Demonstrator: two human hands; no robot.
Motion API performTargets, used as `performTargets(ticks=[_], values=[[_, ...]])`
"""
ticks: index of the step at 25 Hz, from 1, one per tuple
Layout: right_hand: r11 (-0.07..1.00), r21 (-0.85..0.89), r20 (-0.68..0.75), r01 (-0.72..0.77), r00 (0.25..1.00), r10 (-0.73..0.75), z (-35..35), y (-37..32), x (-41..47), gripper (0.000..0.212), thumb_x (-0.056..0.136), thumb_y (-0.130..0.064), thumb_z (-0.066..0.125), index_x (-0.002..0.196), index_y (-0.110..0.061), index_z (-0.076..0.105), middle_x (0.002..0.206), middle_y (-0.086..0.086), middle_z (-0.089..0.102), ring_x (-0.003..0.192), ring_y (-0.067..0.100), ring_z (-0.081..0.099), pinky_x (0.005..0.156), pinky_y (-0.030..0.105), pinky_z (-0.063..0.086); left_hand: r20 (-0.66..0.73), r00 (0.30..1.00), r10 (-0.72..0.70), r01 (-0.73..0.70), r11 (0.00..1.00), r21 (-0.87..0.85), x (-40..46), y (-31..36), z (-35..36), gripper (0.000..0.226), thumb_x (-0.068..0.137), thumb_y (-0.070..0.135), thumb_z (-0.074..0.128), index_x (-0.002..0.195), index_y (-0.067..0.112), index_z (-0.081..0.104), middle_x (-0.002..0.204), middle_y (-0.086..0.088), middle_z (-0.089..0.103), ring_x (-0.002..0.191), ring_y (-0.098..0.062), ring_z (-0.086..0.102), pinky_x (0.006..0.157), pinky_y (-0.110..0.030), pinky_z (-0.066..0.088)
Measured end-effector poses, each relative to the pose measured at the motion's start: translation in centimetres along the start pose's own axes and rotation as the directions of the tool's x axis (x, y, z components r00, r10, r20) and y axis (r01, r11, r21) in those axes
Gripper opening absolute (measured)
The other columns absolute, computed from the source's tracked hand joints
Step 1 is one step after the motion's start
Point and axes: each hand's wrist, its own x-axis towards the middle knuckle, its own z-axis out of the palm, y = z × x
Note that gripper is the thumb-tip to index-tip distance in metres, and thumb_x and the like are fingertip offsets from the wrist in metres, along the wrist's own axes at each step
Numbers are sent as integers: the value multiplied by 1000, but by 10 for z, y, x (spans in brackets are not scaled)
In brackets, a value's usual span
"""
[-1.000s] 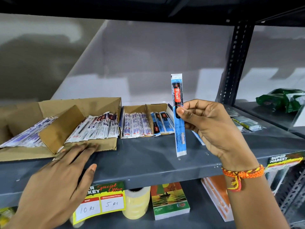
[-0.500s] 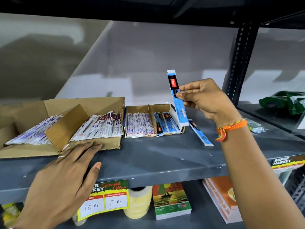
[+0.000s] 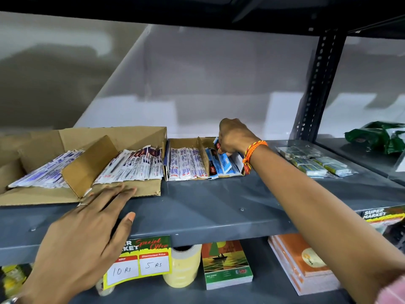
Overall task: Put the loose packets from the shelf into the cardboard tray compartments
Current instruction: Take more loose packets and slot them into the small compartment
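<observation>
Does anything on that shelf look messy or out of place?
Mostly tidy. The big box has a loose flap leaning over its packets, and a few packs lie loose to the right, outside any tray.

The right hand (image 3: 234,137) has carried the blue packet (image 3: 223,160) down into the small tray's (image 3: 184,142) right compartment.

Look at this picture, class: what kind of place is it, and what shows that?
Probably a small shop: a "Super Market" price tag with handwritten prices on the metal shelf, packets in a cardboard tray, notebooks below.
</observation>
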Motion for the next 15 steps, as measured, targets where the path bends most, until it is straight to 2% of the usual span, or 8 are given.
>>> performTargets(ticks=[3, 4, 6, 8, 11, 13, 15], values=[[998, -58, -3, 6, 1000, -7, 8, -2, -1, 35, 72, 1, 82, 70, -11, 49, 77, 8, 53, 69, 24, 54, 48, 23, 37, -1, 1000, 2, -2, 1000, 0, 1, -1, 0, 67, 91, 55, 20, 145, 26, 48, 145, 4, 55, 135, -22, 49, 100, -47, 51], [997, -71, -13, 10, 1000, -11, 10, -2, -2, 40, 73, 4, 78, 66, -13, 42, 73, 6, 46, 66, 23, 50, 48, 23, 35, 0, 1000, 1, -1, 1000, 1, 1, -1, 1, 67, 91, 55, 20, 145, 26, 48, 145, 4, 54, 136, -22, 48, 100, -47, 50], [995, -99, -47, 27, 998, -32, 14, -1, -4, 40, 77, 6, 71, 66, -12, 37, 71, 5, 38, 70, 25, 48, 57, 28, 39, 8, 1000, 1, -1, 1000, 2, 2, -3, 2, 68, 91, 56, 19, 146, 27, 46, 147, 4, 53, 137, -21, 46, 101, -47, 50], [991, -127, -74, 48, 996, -57, 13, -1, -7, 31, 78, 5, 70, 75, -8, 42, 78, 8, 40, 78, 29, 48, 66, 31, 42, 20, 1000, 3, -3, 1000, -1, 2, -5, 4, 69, 91, 58, 17, 147, 27, 44, 148, 5, 50, 139, -20, 44, 103, -47, 48], [992, -114, -104, 58, 992, -70, 5, 0, -15, 29, 78, 0, 79, 86, -10, 52, 95, 14, 57, 81, 31, 54, 68, 30, 44, 37, 999, 10, -10, 1000, -4, 4, -7, 5, 71, 91, 63, 14, 148, 30, 40, 150, 8, 47, 140, -17, 41, 107, -45, 45], [997, -58, -133, 40, 990, -48, -6, 7, -24, 29, 75, -7, 85, 93, -7, 63, 101, 15, 64, 88, 32, 60, 71, 29, 44, 40, 999, 16, -16, 1000, -12, 5, -8, 5, 72, 90, 66, 12, 149, 33, 37, 151, 11, 45, 141, -14, 39, 108, -43, 44], [998, 49, -153, -28, 988, 35, -20, 20, -38, 38, 73, -17, 90, 101, -6, 68, 102, 12, 64, 94, 31, 62, 81, 29, 49, 42, 999, 21, -20, 1000, -17, 5, -8, 5, 74, 89, 70, 9, 150, 37, 35, 153, 14, 42, 141, -12, 37, 107, -41, 44]])
